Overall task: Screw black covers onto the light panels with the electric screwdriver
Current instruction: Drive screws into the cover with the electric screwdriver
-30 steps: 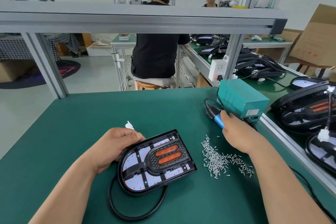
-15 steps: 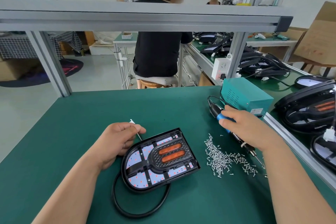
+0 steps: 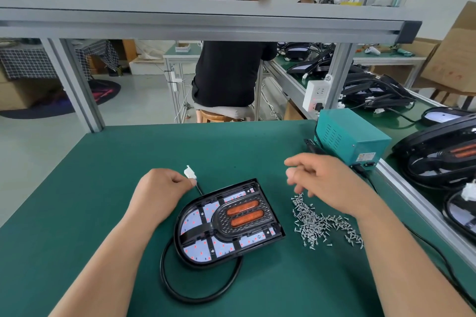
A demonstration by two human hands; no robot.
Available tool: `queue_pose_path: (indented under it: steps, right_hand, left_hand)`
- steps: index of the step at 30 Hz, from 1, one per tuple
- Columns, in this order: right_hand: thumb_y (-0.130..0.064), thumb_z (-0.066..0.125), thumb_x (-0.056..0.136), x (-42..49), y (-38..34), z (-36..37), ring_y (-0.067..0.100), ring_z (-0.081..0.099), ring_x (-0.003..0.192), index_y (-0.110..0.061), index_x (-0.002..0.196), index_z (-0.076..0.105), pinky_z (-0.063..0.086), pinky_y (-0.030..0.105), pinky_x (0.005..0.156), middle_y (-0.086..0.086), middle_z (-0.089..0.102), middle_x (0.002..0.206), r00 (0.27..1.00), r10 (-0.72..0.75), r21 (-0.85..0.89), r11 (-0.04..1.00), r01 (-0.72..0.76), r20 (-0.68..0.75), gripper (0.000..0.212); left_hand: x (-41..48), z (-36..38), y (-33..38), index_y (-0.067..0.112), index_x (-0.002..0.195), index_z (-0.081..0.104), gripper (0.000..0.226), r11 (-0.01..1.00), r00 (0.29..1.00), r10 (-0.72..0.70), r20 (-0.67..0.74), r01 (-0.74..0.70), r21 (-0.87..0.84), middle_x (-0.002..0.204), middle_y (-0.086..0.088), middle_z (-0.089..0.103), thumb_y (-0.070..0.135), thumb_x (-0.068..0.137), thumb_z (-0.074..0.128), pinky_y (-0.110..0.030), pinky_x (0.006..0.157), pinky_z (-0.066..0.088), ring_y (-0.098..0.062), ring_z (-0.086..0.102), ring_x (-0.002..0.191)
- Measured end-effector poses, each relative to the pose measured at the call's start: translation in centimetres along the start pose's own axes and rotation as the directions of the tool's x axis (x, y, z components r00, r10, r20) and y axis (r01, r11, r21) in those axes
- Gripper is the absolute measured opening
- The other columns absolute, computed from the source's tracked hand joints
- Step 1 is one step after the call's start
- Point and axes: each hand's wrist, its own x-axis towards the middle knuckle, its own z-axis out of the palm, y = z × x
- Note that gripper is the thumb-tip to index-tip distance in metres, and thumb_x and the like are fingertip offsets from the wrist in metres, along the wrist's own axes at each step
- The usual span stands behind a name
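A D-shaped light panel [image 3: 195,219] lies on the green mat, with a black cover [image 3: 268,213] with two orange bars seated on it. The panel's black cable [image 3: 201,293] loops out in front of it. My left hand [image 3: 159,193] rests at the panel's far left corner, its fingers curled, and pinches the thin wire by its white connector [image 3: 190,173]. My right hand [image 3: 327,183] hovers blurred over the screw pile [image 3: 322,224], fingers loosely spread, nothing seen in it. The electric screwdriver's black end [image 3: 310,144] shows behind that hand; the rest is hidden.
A teal power box [image 3: 353,136] stands at the right edge. Beyond the aluminium rail [image 3: 412,203] lie more black light panels [image 3: 443,162]. A white socket strip [image 3: 315,95] hangs on the frame post. A person [image 3: 226,72] sits on a stool behind the bench.
My right hand gripped the blue screwdriver and lifted it; now the hand is over the screws without it. The left hand stays by the panel's corner holding the wire.
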Motion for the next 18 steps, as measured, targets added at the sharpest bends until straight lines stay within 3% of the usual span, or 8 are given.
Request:
queue_pose_path:
  steps: [3, 5, 8, 11, 14, 18]
  right_hand:
    - [-0.048, 0.066, 0.101, -0.3, -0.8, 1.2, 0.005, 0.074, 0.078, -0.036, 0.137, 0.062, 0.055, 0.024, 0.070, -0.016, 0.074, 0.097, 0.994, -0.012, -0.030, 0.999, 0.016, 0.112, 0.038]
    - [-0.056, 0.064, 0.098, -0.5, -1.4, 1.7, 0.008, 0.074, 0.080, -0.037, 0.147, 0.055, 0.058, 0.029, 0.073, -0.015, 0.073, 0.099, 0.983, -0.023, -0.024, 0.999, 0.028, 0.180, 0.053]
    - [-0.065, 0.060, 0.097, -0.5, -2.1, 2.4, 0.007, 0.073, 0.079, -0.037, 0.157, 0.044, 0.056, 0.025, 0.076, -0.014, 0.073, 0.099, 0.966, -0.032, -0.084, 0.995, 0.055, 0.255, 0.068]
    - [-0.060, 0.059, 0.102, -0.4, -2.6, 3.5, 0.001, 0.068, 0.080, -0.031, 0.163, 0.037, 0.054, 0.026, 0.079, -0.011, 0.073, 0.096, 0.949, -0.048, -0.162, 0.981, 0.103, 0.312, 0.071]
    - [-0.056, 0.057, 0.105, -0.4, -3.0, 4.0, 0.008, 0.071, 0.097, -0.027, 0.163, 0.035, 0.056, 0.039, 0.094, -0.007, 0.076, 0.111, 0.934, -0.049, -0.163, 0.980, 0.113, 0.354, 0.068]
    - [-0.054, 0.057, 0.104, -0.4, -3.3, 4.3, 0.013, 0.073, 0.099, -0.031, 0.155, 0.043, 0.056, 0.041, 0.095, -0.004, 0.077, 0.114, 0.932, -0.058, -0.104, 0.989, 0.102, 0.358, 0.057]
  left_hand:
    - [-0.3, 0.0, 0.4, 0.031, 0.072, 0.077, 0.021, 0.998, 0.998, 0.056, -0.015, -0.056, 0.041, 0.074, 0.009, 0.073, 0.045, 0.088, 0.079, -0.029, 0.064, 0.047, -0.015, 0.060, 0.065]
    - [-0.6, 0.0, 0.7, 0.037, 0.091, 0.080, 0.008, 0.988, 0.992, 0.128, -0.017, -0.126, 0.093, 0.100, 0.013, 0.079, 0.035, 0.095, 0.073, -0.030, 0.076, 0.052, -0.011, 0.069, 0.086]
    - [-0.7, -0.1, 1.1, 0.032, 0.122, 0.077, 0.026, 0.969, 0.979, 0.204, 0.012, -0.203, 0.141, 0.131, 0.009, 0.073, 0.027, 0.100, 0.065, -0.031, 0.093, 0.052, -0.015, 0.069, 0.113]
    - [-0.7, -0.3, 1.3, 0.041, 0.130, 0.072, 0.039, 0.926, 0.967, 0.224, 0.120, -0.250, 0.284, 0.135, 0.009, 0.071, 0.021, 0.099, 0.059, -0.030, 0.093, 0.054, -0.015, 0.068, 0.115]
    - [-0.7, -0.7, 1.6, 0.046, 0.133, 0.068, 0.039, 0.842, 0.943, 0.264, 0.203, -0.328, 0.428, 0.141, 0.015, 0.066, 0.025, 0.103, 0.056, -0.031, 0.097, 0.052, -0.015, 0.063, 0.127]
    - [-0.6, -1.1, 2.1, 0.047, 0.129, 0.069, 0.029, 0.810, 0.916, 0.295, 0.270, -0.390, 0.438, 0.132, 0.024, 0.067, 0.037, 0.103, 0.061, -0.031, 0.097, 0.050, -0.009, 0.062, 0.123]
